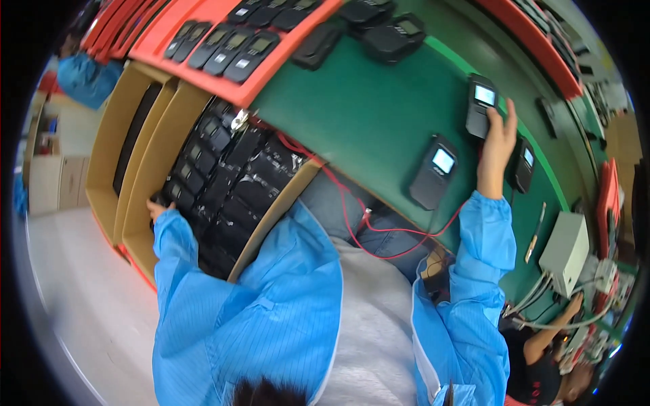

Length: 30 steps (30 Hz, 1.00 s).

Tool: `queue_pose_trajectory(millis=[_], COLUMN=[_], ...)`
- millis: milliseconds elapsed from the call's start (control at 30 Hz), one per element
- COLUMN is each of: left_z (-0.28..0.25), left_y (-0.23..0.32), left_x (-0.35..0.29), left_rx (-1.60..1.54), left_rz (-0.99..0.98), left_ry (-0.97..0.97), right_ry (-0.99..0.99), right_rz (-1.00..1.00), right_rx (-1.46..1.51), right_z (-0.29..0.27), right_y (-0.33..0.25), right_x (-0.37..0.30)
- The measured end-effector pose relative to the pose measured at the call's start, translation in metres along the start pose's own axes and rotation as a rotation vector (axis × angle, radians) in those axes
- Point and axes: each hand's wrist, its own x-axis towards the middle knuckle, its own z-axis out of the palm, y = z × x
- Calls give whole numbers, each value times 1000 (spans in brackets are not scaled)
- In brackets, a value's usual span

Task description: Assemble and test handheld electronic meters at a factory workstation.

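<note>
My right hand (500, 145) lies over the green work mat, its fingers stretched out. One digit rests on the front of a black handheld device (479, 122) with a lit screen. Left of that hand lies a second lit device (435, 172), and a third (524, 166) is just to its right. My left hand (160, 207) reaches to the left side of a cardboard box (143, 183). Its fingers are curled around a small black device (161, 198), only partly visible. Rows of black devices (191, 177) and dark wrapped pieces (254, 193) fill the box.
A red tray (203, 76) holds several handheld devices at the upper left. More black devices (395, 38) lie at the mat's far edge. Red cables (389, 230) hang over the near edge. A grey metal box (566, 254) stands right, near another person's arm (552, 331).
</note>
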Motion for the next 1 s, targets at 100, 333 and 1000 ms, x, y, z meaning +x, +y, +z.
queue_pose_trajectory(millis=[100,333,1000], left_z=[11,-4,-216], left_y=[2,-12,477], left_x=[4,25,-416], left_rx=[-73,-747,20], left_rz=[85,440,1736], left_ry=[-6,8,-317], right_ry=[-32,-18,-22], right_rz=[7,15,-16], right_rx=[-9,-178,-234], right_z=[-5,-5,-10], right_y=[0,-11,-1], right_x=[1,-2,3])
